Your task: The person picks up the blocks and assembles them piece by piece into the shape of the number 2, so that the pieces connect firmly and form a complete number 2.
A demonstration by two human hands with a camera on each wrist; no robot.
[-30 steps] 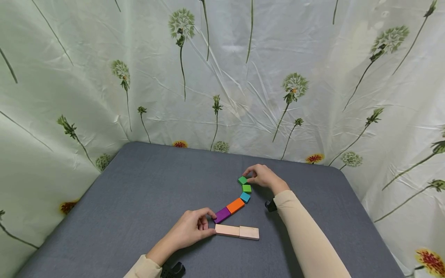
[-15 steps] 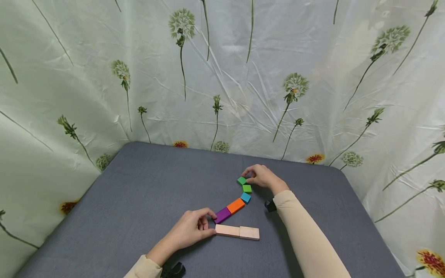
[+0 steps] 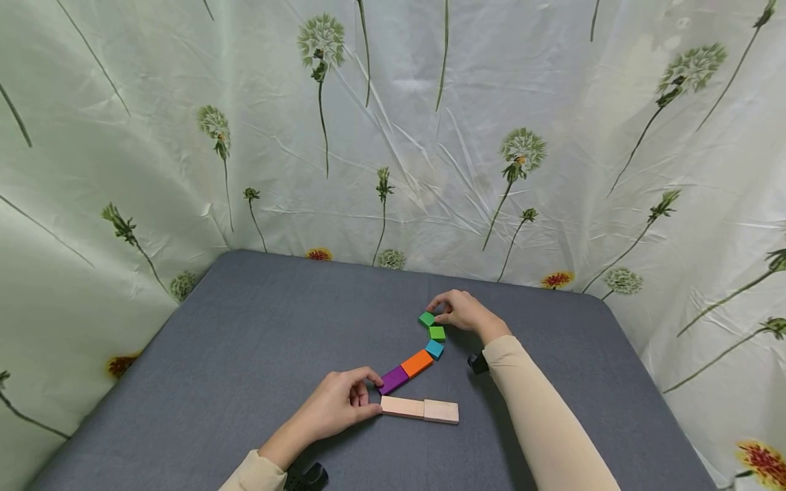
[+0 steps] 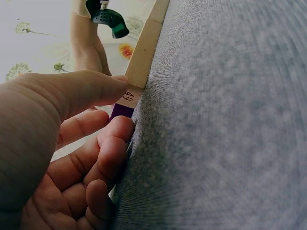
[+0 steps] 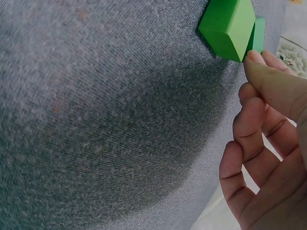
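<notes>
Both hands worked at a curved row of blocks, right of centre on the grey desk (image 3: 264, 341). Right hand (image 3: 464, 312), nearest the far edge, had thumb and forefinger in a narrow pinch on the green block (image 3: 426, 319), the row's far end; other fingers curled loosely. Left hand (image 3: 334, 402) was at the near end: forefinger on the purple block (image 3: 393, 380), thumb on the end of the plain block (image 3: 402, 407), a small gap between the tips. Between ran the orange block (image 3: 417, 364), blue block (image 3: 434, 350) and light green block (image 3: 437, 334); a second plain block (image 3: 441, 412) continued the straight leg toward the right edge. Step in hand, as judged: squaring up the curve's two ends. Next move probably called for fine turning of the green block, then a straight release without nudging the light green block beside it; whether those two touched, could not tell. Widest room lay toward the left edge; a narrower strip toward the far edge, with the curtain (image 3: 276, 170) behind. Right forearm (image 3: 546, 416) crossed the right-hand side. Near edge out of view.
</notes>
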